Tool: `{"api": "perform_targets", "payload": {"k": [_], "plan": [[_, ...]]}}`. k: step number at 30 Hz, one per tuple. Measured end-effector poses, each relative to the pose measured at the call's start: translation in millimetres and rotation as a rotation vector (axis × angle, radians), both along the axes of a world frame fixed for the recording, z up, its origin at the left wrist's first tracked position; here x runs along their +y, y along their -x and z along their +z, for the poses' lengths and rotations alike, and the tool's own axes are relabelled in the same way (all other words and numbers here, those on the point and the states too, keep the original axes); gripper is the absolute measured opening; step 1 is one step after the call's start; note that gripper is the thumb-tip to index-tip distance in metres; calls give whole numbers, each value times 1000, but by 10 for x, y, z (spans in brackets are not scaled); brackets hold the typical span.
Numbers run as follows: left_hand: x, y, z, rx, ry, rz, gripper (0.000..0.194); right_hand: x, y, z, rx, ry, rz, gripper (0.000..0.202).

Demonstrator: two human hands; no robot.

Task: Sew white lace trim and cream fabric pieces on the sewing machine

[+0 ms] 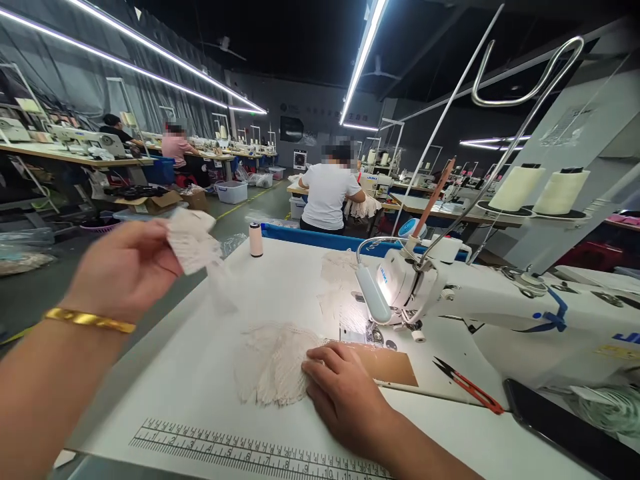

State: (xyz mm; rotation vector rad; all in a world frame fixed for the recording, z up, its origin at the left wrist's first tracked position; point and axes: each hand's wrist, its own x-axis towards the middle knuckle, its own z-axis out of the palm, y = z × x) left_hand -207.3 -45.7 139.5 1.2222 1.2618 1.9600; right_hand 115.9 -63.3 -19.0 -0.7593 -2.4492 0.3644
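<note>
The step in hand appears to be the handling of separate fabric pieces beside the sewing position. The left hand [125, 267] is raised off the near left side of the smooth white worktable [180, 380], its thumb and fingers closed on a small, off-white, ridged fabric piece [193, 243] (motion blur softens the lower edge, so its outline is uncertain). The right hand [347, 393] rests palm down, fingers narrowly spaced, with the fingertips on the right edge of a fan-shaped, beige, gathered fabric piece [273, 367]; whether the thumb pinches the cloth cannot be told. This gathered piece lies flat on the worktable, above the printed black ruler scale [240, 447] and to the left of the flat, rectangular brown plate [393, 365]. The white industrial sewing machine [460, 293] stands to the right, its lamp lit over the metal presser foot [376, 333]; further pale fabric [337, 270] lies beyond. As a judgement, the next move calls for the right fingertips to keep the gathered folds flat, and for the left hand to control the loose edge of its piece. Keep both clear of the red-handled, dark-bladed thread snips [470, 387].
</note>
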Motion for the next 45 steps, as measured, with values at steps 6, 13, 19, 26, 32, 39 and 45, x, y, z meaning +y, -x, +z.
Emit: {"api": "perform_targets", "payload": {"k": [6,13,19,26,32,39,45], "plan": [[-377,-295,229,74,-38,-102,4,-58,-54,125,250,316,64,29],[-532,-1462,-528,716,254,-622,13,-302,-242,477,787,1102,61,33],[-63,-1611,-842,416,524,-1255,36,-322,-699,510,694,1018,-87,28],[-109,-1764,-843,498,595,-1319,40,-311,-1194,467,659,1009,-119,16],[-418,-1898,-521,595,682,-1324,33,-461,-1299,570,547,1103,-128,41],[-83,-2027,-794,742,659,-1176,34,-143,-1534,456,475,940,-286,41],[346,-2158,-1007,1397,443,-697,24,282,-1482,166,236,597,-579,23]]}}
